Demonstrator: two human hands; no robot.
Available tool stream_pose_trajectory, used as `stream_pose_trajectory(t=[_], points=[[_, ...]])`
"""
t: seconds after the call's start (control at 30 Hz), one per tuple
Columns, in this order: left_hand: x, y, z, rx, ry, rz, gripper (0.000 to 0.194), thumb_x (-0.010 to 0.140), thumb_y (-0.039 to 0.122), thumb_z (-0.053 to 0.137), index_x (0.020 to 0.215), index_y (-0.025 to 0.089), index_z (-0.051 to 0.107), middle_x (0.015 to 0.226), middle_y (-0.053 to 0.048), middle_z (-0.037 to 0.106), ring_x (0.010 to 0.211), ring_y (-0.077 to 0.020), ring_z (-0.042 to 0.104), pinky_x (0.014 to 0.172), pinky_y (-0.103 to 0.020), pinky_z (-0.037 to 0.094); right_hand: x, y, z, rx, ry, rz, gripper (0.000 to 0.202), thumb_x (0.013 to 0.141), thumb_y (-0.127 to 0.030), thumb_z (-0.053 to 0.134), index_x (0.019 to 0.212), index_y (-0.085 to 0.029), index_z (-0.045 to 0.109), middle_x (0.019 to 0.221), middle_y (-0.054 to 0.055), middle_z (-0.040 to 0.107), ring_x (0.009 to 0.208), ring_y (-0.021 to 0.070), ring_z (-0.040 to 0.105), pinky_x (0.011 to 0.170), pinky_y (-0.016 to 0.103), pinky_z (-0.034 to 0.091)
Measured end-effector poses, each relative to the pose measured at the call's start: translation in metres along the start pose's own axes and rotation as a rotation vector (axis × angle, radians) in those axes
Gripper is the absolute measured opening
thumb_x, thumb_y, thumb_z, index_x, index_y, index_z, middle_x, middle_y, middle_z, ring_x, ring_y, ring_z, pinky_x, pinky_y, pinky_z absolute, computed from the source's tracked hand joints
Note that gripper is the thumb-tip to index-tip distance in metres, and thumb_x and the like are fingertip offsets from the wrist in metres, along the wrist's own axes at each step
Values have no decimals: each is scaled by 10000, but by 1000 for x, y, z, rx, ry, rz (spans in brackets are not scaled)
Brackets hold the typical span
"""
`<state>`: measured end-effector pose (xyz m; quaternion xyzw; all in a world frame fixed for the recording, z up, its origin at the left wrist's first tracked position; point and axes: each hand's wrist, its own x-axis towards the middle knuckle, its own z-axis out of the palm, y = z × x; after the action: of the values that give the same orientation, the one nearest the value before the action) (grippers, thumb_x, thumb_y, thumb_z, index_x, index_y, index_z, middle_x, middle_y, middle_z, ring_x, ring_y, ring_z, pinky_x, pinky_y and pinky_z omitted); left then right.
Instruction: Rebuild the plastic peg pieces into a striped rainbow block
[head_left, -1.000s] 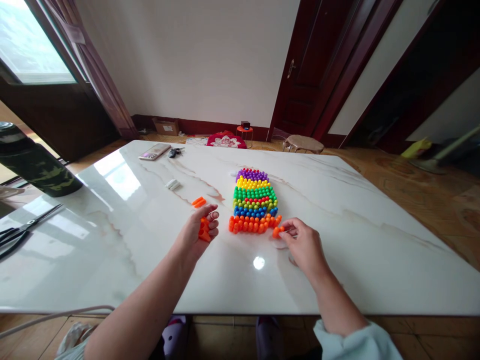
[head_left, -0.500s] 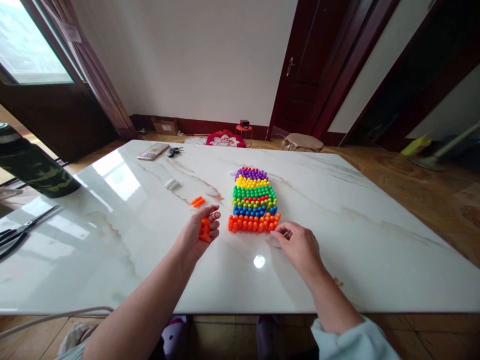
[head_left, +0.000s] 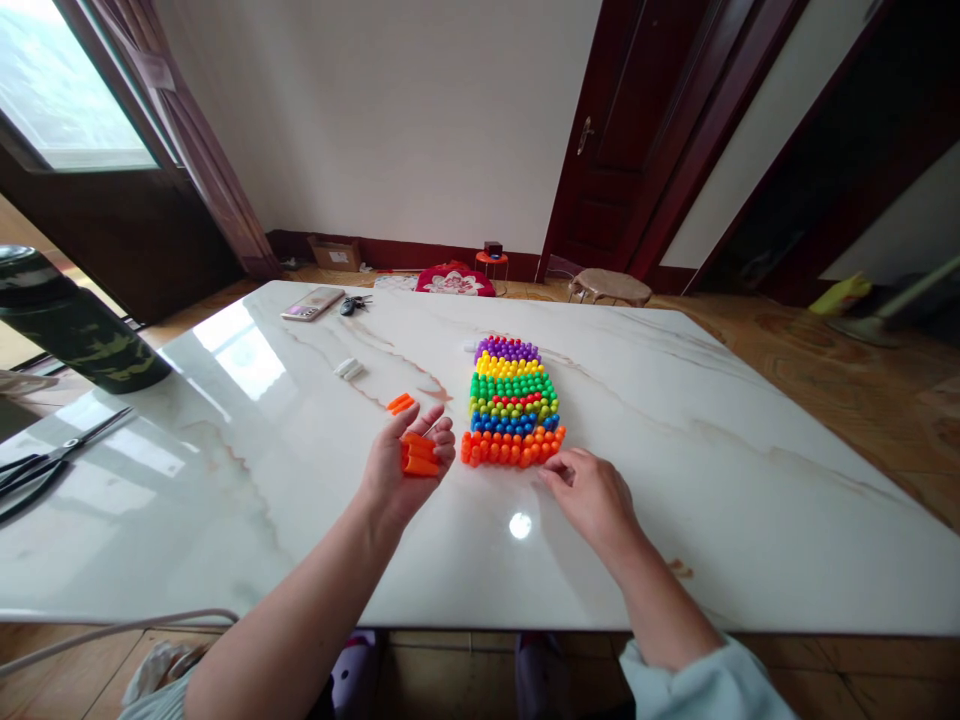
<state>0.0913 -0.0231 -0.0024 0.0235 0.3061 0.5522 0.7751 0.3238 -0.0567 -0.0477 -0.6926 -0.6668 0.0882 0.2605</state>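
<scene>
My left hand (head_left: 401, 462), palm up with the fingers curled, holds several orange plastic pegs (head_left: 420, 454). In front of me stands a dense block of round-headed pegs (head_left: 514, 386) in coloured bands: purple at the far end, then yellow, green, olive with some red, blue, and orange nearest. My right hand (head_left: 591, 490) is at the block's near right corner, thumb and forefinger pinched together beside the orange row (head_left: 510, 449). Whatever sits between those fingertips is too small to make out. Beyond my left hand, a few more orange pegs (head_left: 400, 403) lie on the table.
White pieces (head_left: 349, 369) lie on the marble-patterned table (head_left: 720, 480). Farther back are a phone (head_left: 313, 304) and keys (head_left: 352, 304). At the left are a camouflage bottle (head_left: 90, 330) and black scissors (head_left: 56, 462). A stool (head_left: 611, 285) stands beyond the table.
My left hand has turned and its fingers have opened a little, so more of the orange pegs show. My right hand stays pinched at the block's corner. The view has shifted slightly.
</scene>
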Motion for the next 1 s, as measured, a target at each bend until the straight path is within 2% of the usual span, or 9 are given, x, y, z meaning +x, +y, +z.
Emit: stream_pose_trajectory(t=[0.07, 0.17, 0.23, 0.33, 0.4, 0.6, 0.73, 0.9, 1.0], points=[[-2, -4, 1, -127, -38, -17, 292, 867, 298, 509, 1066, 101, 593, 915, -149, 645, 751, -180, 653, 593, -273, 564, -1, -11, -3, 72, 40, -14, 159, 785, -333, 661, 651, -249, 658, 717, -11, 673, 587, 148, 585, 558, 268, 399], [-6, -12, 2, -166, -163, -20, 443, 875, 408, 496, 1203, 117, 554, 1156, -210, 615, 1043, -282, 639, 786, -396, 575, -6, -39, -4, 312, 127, -155, 174, 859, -342, 600, 741, -232, 664, 777, 10, 665, 609, 137, 574, 613, 272, 451], [-8, -15, 1, -128, -240, -27, 493, 878, 458, 487, 1249, 138, 538, 1212, -207, 601, 1116, -302, 608, 829, -423, 556, -11, -60, -1, 441, 128, -307, 120, 882, -304, 582, 913, -236, 676, 931, 31, 672, 715, 145, 604, 688, 276, 486], [-11, -17, 0, -57, -308, -39, 544, 891, 513, 453, 1299, 160, 513, 1264, -189, 587, 1162, -304, 582, 864, -433, 532, -17, -86, 8, 469, 91, -496, 328, 859, -258, 624, 1187, -260, 613, 1141, 51, 637, 990, 197, 599, 888, 330, 482], [-12, -16, -1, 4, -329, -41, 572, 888, 547, 445, 1315, 173, 510, 1281, -176, 585, 1162, -302, 580, 883, -439, 516, -18, -97, 13, 449, 80, -530, 431, 852, -263, 640, 1276, -270, 563, 1192, 57, 617, 1089, 221, 562, 947, 363, 463], [-16, -17, 1, 152, -354, -39, 545, 872, 567, 485, 1260, 194, 568, 1206, -146, 635, 1079, -280, 619, 894, -422, 503, -13, -106, 20, 468, 48, -438, 315, 905, -339, 571, 1204, -248, 606, 1098, 66, 635, 1028, 218, 589, 884, 360, 496], [-19, -25, 3, 325, -376, -18, 451, 839, 517, 583, 1123, 172, 643, 1021, -116, 691, 958, -254, 654, 831, -368, 521, -11, -105, 19, 691, 94, -309, 260, 919, -284, 525, 1172, -235, 561, 1077, 63, 651, 985, 194, 617, 870, 338, 506], [-17, -26, 3, 731, -336, 212, 346, 804, 476, 668, 919, 151, 692, 833, -67, 693, 760, -175, 646, 694, -266, 510, -10, -100, 12, 1033, 8, -91, 280, 875, -343, 592, 1122, -241, 509, 809, -19, 650, 585, 103, 566, 538, 218, 482], [-15, -19, 3, 881, -260, 334, 313, 730, 412, 762, 898, 158, 690, 757, -38, 677, 686, -129, 616, 620, -211, 481, -8, -97, 7, 1137, -50, -25, 234, 858, -382, 610, 1021, -225, 550, 715, -38, 618, 505, 76, 492, 455, 191, 414]])
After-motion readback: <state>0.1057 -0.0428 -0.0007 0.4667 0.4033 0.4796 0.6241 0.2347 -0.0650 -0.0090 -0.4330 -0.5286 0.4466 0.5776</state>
